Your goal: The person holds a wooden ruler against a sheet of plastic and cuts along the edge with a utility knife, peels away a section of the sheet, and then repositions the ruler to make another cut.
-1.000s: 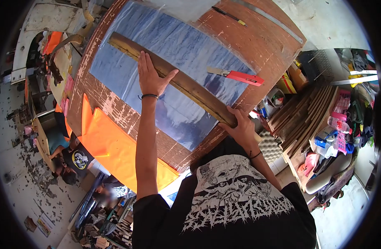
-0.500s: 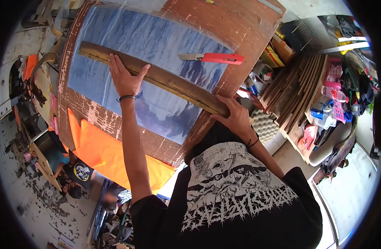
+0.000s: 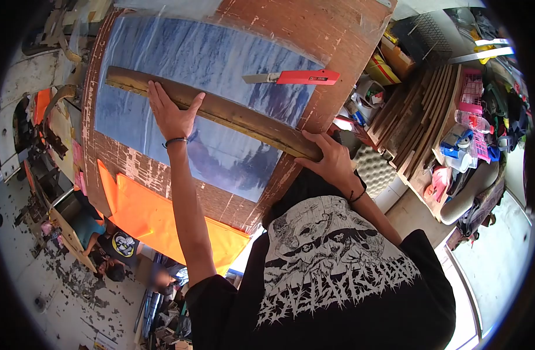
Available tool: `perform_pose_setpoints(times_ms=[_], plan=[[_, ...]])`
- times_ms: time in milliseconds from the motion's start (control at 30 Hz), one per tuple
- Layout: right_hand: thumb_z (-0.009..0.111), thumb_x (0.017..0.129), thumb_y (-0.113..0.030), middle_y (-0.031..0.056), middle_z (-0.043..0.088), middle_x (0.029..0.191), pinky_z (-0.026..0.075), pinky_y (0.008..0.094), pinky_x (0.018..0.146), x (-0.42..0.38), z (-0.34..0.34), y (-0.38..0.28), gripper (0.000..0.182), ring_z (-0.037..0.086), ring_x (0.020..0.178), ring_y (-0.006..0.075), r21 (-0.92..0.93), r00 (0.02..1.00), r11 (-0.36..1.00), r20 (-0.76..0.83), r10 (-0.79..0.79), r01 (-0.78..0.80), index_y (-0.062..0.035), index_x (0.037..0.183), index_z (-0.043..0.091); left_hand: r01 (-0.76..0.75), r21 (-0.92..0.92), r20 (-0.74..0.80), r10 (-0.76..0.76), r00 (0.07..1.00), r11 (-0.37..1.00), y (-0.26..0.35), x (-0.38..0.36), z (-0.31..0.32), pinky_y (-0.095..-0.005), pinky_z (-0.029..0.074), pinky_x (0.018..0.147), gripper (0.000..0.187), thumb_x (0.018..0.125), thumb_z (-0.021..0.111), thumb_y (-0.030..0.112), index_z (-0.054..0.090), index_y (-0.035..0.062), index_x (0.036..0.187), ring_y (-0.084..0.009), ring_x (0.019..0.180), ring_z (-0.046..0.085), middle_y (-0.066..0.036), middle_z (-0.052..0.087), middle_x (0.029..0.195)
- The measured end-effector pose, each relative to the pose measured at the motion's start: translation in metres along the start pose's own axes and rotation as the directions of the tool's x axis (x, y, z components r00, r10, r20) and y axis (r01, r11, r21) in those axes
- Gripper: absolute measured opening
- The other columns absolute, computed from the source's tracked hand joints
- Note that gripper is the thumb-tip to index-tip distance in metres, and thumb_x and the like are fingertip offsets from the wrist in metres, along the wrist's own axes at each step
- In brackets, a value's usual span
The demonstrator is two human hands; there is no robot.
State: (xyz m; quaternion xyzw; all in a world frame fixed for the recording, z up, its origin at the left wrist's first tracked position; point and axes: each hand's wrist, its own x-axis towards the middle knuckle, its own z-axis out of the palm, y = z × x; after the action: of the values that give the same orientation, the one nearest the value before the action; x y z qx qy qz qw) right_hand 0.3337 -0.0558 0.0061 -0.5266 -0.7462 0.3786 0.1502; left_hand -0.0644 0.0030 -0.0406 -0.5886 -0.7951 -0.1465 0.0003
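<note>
A long brown wooden bar with a worn yellowish edge lies slantwise across a blue sheet with cloudy streaks. My left hand rests on the bar's left part, its fingers stretched out and thumb spread. At the bar's right end, my right hand has its fingers wrapped over the wood. A red-handled utility knife lies on the sheet beyond the bar, blade pointing left and the handle's end past the sheet's edge. Neither hand touches the knife.
The sheet lies on a scratched brown board. Orange material hangs at the board's near edge. Wooden strips and assorted supplies crowd the right side. Another person is at the lower left.
The view has shifted slightly. Both hands stay in the same places on the bar, and the knife still lies on the sheet.
</note>
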Motion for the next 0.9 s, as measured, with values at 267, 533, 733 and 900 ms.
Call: perform_pose_setpoints(times_ms=[267,533,733,900], plan=[[0.086,0.075,-0.037,0.0099,0.068,0.100,0.057,0.0416,0.074,0.002,0.000,0.001,0.066,0.070,0.085,0.0316,0.012,1.000,1.000,-0.012,-0.017,0.017,-0.0137,0.132,0.063,-0.020,-0.035,-0.018,0.019,1.000,0.999,0.003,-0.001,-0.004,-0.0528,0.025,0.122,0.120,0.072,0.081,0.063,0.028,-0.0076,0.153,-0.0426,0.148,0.026,-0.022,0.023,0.164],[0.087,0.074,-0.035,0.0108,0.069,0.107,0.057,0.0414,0.082,0.006,-0.005,-0.007,0.064,0.070,0.095,0.0319,0.036,1.000,0.999,0.019,0.011,-0.012,-0.0113,0.129,0.064,0.003,-0.046,-0.014,-0.003,1.000,0.999,0.009,-0.001,-0.010,-0.0494,0.025,0.123,0.121,0.071,0.082,0.063,0.029,-0.0089,0.153,-0.0406,0.150,0.025,-0.024,0.022,0.163],[0.088,0.074,-0.033,0.0100,0.069,0.105,0.057,0.0402,0.081,0.006,-0.004,-0.007,0.063,0.070,0.095,0.0306,0.042,1.000,0.999,0.019,0.020,-0.021,-0.0102,0.127,0.064,0.052,-0.029,0.014,-0.051,0.999,0.998,0.010,-0.001,-0.010,-0.0500,0.025,0.123,0.123,0.071,0.081,0.066,0.028,-0.0083,0.153,-0.0394,0.151,0.022,-0.022,0.020,0.164],[0.088,0.074,-0.033,0.0097,0.070,0.105,0.057,0.0398,0.080,0.007,-0.004,-0.007,0.063,0.070,0.095,0.0299,0.044,1.000,0.999,0.018,0.024,-0.025,-0.0102,0.127,0.064,0.093,-0.033,0.043,-0.092,0.995,0.995,0.008,-0.002,-0.007,-0.0501,0.023,0.124,0.131,0.068,0.074,0.077,0.024,-0.0085,0.154,-0.0394,0.151,0.021,-0.020,0.019,0.165]])
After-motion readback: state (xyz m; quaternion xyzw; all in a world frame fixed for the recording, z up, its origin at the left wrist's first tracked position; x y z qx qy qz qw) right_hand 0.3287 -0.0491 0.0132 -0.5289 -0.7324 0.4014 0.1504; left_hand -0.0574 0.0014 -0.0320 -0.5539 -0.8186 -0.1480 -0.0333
